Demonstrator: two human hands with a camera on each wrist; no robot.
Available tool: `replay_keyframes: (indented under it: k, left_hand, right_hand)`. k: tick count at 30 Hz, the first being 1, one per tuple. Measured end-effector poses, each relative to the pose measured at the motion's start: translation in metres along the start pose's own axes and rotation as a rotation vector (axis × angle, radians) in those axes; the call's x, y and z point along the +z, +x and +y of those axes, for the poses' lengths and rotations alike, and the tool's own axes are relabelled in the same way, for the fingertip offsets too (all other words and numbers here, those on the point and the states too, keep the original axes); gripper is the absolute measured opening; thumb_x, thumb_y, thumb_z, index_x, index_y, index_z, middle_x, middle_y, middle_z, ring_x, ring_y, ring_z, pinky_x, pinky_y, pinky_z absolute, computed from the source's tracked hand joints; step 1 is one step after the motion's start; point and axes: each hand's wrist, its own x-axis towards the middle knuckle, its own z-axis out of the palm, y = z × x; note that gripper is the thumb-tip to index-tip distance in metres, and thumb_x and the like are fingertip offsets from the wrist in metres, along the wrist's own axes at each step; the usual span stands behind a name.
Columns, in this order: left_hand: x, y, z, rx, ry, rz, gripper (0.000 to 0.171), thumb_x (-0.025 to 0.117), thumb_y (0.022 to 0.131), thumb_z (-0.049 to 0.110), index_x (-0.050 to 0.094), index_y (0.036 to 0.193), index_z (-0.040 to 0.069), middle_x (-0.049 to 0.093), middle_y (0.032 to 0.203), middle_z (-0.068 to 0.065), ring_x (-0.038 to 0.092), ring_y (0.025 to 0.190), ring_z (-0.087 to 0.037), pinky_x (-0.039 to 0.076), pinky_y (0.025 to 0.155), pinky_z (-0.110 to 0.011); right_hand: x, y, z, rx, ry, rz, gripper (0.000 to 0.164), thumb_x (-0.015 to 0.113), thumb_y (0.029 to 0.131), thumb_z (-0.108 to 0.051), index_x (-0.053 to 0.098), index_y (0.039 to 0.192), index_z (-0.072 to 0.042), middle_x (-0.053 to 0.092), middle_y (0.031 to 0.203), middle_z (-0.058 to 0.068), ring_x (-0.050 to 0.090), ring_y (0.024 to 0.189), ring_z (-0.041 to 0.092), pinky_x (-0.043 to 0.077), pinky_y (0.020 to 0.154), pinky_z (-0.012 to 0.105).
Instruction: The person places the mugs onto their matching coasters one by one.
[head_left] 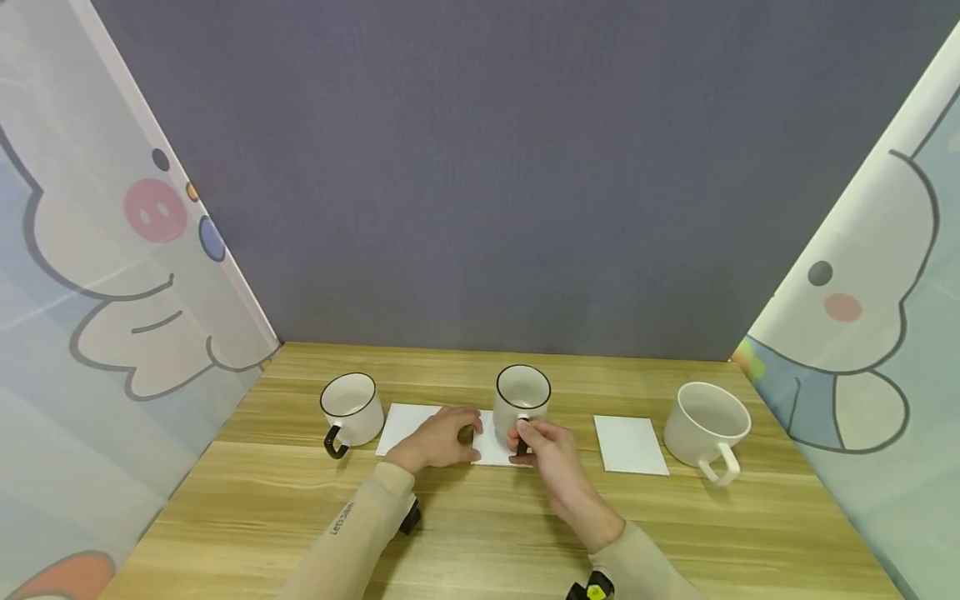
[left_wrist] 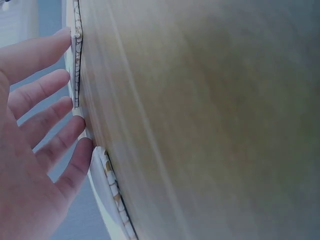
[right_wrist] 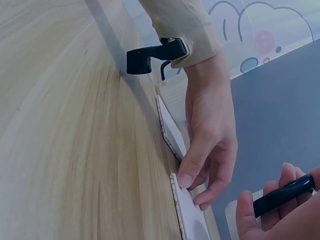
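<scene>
My right hand (head_left: pixel 552 457) grips the black handle (right_wrist: pixel 284 195) of a white mug with a black rim (head_left: pixel 508 410). The mug stands upright on the middle white square coaster (head_left: pixel 486 452), so part of the coaster is hidden. At that coaster's left side is my left hand (head_left: pixel 438 440), spread thumb and fingers touching its edge; the right wrist view shows the thumb at one corner. In the left wrist view the left fingers (left_wrist: pixel 45 92) look loosely extended. Partly behind the left hand lies another white coaster (head_left: pixel 399 423).
On the far left stands a black-rimmed white mug (head_left: pixel 362 423) with a black handle. To the right are a third white coaster (head_left: pixel 632 446) and a white mug with a white handle (head_left: pixel 688 437). A dark panel (head_left: pixel 480 183) rises behind the wooden table (head_left: pixel 480 542).
</scene>
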Motion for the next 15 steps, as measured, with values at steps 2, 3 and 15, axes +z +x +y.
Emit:
replay_keyframes:
  k: [2, 3, 15]
  left_hand:
    - [-0.0001, -0.0001, 0.0004, -0.001, -0.006, -0.001, 0.031, 0.083, 0.085, 0.024, 0.066, 0.110, 0.018, 0.055, 0.146, -0.011, 0.047, 0.133, -0.038, 0.039, 0.108, -0.058]
    - [-0.0002, -0.0001, 0.0005, -0.001, -0.009, -0.001, 0.031, 0.083, 0.085, 0.024, 0.066, 0.110, 0.018, 0.055, 0.146, -0.011, 0.047, 0.134, -0.038, 0.039, 0.108, -0.058]
    - [0.0006, 0.0001, -0.0002, -0.003, -0.014, 0.004, 0.030, 0.084, 0.085, 0.024, 0.067, 0.109, 0.018, 0.055, 0.146, -0.012, 0.047, 0.134, -0.037, 0.040, 0.108, -0.056]
  right_hand:
    - [0.0012, 0.0003, 0.0006, 0.002, -0.001, -0.004, 0.026, 0.059, 0.101, -0.009, 0.065, 0.097, 0.015, 0.064, 0.082, 0.007, 0.061, 0.081, 0.018, 0.059, 0.076, 0.036]
    - [0.0018, 0.0007, 0.0009, 0.004, 0.000, -0.005, 0.025, 0.059, 0.101, -0.009, 0.066, 0.097, 0.015, 0.064, 0.082, 0.007, 0.061, 0.081, 0.018, 0.059, 0.076, 0.035]
    - [0.0088, 0.0054, 0.0017, 0.038, -0.016, -0.015, 0.029, 0.057, 0.104, -0.013, 0.065, 0.100, 0.015, 0.064, 0.084, 0.008, 0.061, 0.083, 0.018, 0.058, 0.076, 0.034]
